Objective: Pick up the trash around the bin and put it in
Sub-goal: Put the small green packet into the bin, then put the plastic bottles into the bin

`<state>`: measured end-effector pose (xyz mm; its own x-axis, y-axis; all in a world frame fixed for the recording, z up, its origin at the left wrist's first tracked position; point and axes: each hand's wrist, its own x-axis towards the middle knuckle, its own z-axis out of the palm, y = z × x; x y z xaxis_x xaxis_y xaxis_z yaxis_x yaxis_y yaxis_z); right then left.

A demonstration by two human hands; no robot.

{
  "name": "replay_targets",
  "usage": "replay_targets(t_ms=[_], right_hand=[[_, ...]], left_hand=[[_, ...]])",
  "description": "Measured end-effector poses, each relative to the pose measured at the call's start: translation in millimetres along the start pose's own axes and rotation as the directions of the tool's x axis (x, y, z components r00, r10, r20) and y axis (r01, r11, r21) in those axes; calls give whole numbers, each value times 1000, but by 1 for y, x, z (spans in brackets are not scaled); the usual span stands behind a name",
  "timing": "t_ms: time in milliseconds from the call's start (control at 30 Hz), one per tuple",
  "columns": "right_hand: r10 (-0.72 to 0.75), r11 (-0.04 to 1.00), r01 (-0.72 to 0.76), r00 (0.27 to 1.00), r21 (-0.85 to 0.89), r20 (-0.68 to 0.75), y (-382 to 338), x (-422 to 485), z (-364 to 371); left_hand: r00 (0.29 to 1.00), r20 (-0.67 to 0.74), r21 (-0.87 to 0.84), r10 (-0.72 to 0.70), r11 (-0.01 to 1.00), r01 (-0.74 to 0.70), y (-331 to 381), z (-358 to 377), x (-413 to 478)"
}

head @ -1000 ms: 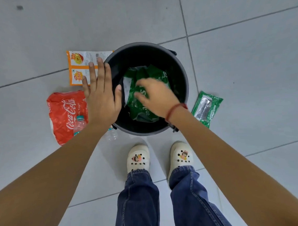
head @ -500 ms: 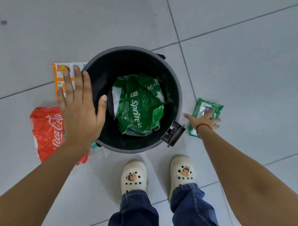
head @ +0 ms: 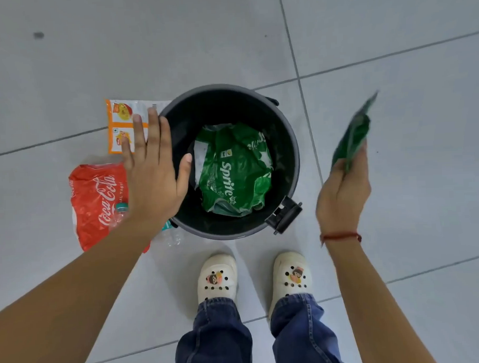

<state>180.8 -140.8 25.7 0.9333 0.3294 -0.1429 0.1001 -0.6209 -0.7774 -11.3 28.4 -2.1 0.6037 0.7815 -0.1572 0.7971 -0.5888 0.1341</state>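
Observation:
A round black bin (head: 291, 140) stands on the grey tiled floor with a crumpled green Sprite wrapper (head: 232, 168) inside. My right hand (head: 343, 196) is raised to the right of the bin, shut on a small green packet (head: 354, 132) that is blurred and held edge-on. My left hand (head: 153, 174) hovers flat, fingers apart, over the bin's left rim and holds nothing. Left of the bin lie a red Coca-Cola wrapper (head: 96, 204), an orange and white snack packet (head: 120, 123) and a clear plastic bottle (head: 172, 236), which my left arm mostly hides.
My feet in white clogs (head: 218, 278) stand just in front of the bin, jeans legs below them. The bin's black handle bracket (head: 285, 215) sticks out at its near right side. Grey floor tiles (head: 391, 37) surround everything.
My right hand left the bin, reached down to the green packet on the floor at the right, and has now lifted it up. My left hand stayed near the bin's left rim.

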Motion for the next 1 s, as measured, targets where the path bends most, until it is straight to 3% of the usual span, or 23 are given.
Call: replay_targets(t_ms=[100,167,233,367,467,533,567,633,700,800,900,933,1000], right_hand=[[-257,957,280,940,-77,222,-52,-32,15],[-266,892,377,884,-249,385,-60,-42,39],[-135,829,370,860,-419,492,-52,-42,65],[143,729,300,812,-615,566,-17,-36,121],[346,640,354,659,-682,667,4,-36,151],[444,641,354,554,-682,704,8,-33,158],[451,643,362,534,-675,716,6,-30,157],[347,645,433,568,-629,746,-6,-28,148],[32,704,513,668,-491,744,-24,-26,127],[-443,735,632,723,-247,531,-44,-15,86],[-550,703,647,757,-294,353,-39,8,51],[-540,696,633,773,-339,334,-34,18,44],[-480,679,602,797,-421,366,-23,33,39]], left_hand=[[1000,20,-23,-10,1000,10,1,-2,1],[1000,28,-77,13,997,-11,1,-2,2],[999,20,-121,39,992,-36,-3,-2,1],[999,-28,-120,39,992,-42,-7,4,1],[998,-41,-97,50,994,-54,-9,9,0],[999,-32,-88,40,995,-42,-9,10,0],[999,-29,-89,33,995,-35,-9,9,0],[999,-41,-138,34,990,-39,-8,5,-1],[995,-98,-259,2,965,-28,-12,2,-5],[925,-228,-486,-304,859,162,-29,6,-22],[719,-137,-557,-682,653,514,-44,26,-53],[686,-85,-504,-723,625,597,-48,36,-63],[701,28,-351,-713,649,675,-52,60,-81]])
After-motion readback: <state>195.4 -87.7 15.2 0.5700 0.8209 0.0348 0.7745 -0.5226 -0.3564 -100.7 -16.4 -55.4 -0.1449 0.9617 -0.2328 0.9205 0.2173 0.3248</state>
